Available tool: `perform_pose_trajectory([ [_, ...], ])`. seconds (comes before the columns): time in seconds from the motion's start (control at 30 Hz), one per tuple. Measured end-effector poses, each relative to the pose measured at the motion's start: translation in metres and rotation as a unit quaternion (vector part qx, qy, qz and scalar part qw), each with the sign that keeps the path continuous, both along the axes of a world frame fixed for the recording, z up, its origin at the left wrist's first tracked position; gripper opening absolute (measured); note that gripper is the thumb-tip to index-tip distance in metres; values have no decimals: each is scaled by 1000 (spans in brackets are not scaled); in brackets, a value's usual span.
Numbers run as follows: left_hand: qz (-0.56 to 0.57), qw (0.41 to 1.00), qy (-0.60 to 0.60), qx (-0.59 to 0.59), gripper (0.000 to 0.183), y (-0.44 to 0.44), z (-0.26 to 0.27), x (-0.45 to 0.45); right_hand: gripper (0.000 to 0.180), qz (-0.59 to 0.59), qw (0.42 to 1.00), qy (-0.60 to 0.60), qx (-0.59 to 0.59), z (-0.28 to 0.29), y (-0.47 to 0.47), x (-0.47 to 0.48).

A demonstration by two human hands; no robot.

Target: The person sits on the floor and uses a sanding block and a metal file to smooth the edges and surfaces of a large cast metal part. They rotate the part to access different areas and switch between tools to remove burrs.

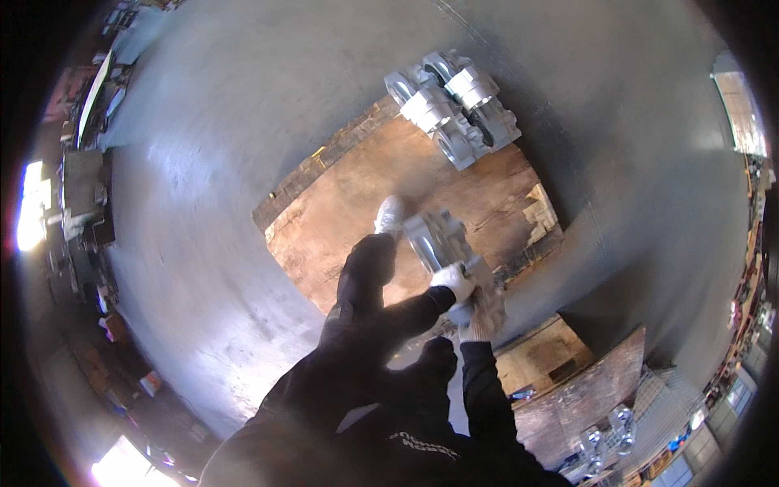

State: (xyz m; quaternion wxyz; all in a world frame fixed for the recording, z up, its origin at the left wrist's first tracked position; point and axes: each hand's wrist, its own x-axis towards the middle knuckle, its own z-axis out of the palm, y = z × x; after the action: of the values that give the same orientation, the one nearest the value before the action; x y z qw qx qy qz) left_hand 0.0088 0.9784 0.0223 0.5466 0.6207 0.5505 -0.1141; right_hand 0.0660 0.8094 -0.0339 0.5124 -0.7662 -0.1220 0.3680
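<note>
A silvery cast metal part [435, 240] with a round bore at its far end is carried between my gloved hands. My left hand [453, 283], in a white glove, grips it along its near left side. My right hand [481, 325], also gloved and slightly blurred, holds its near end. The part is above the right side of a worn wooden board [341, 225] on the floor. Similar silvery castings [426, 109] lie side by side at the board's far edge, with round collars facing up. A white shoe [389, 214] stands on the board, left of the held part.
A second wooden surface [541, 353] is at the lower right, beside a brown panel [584, 402]. More metal parts [622, 429] sit near the panel. Grey floor [201, 213] surrounds the board. Cluttered shelving or equipment [85, 189] lines the left rim.
</note>
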Motion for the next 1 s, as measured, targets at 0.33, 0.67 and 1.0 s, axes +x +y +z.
perform_pose_trajectory([
  [0.33, 114, 991, 36, 61, 49, 262, -117, -75, 55, -201, 912, 345, 92, -74, 325, -69],
  [0.67, 229, 941, -243, -57, 34, 399, -202, -122, 41, -153, 922, 338, 113, -149, 457, -91],
  [1.0, 186, 976, -106, -28, 36, 418, -228, -130, 35, -147, 948, 278, 42, -103, 493, -90],
])
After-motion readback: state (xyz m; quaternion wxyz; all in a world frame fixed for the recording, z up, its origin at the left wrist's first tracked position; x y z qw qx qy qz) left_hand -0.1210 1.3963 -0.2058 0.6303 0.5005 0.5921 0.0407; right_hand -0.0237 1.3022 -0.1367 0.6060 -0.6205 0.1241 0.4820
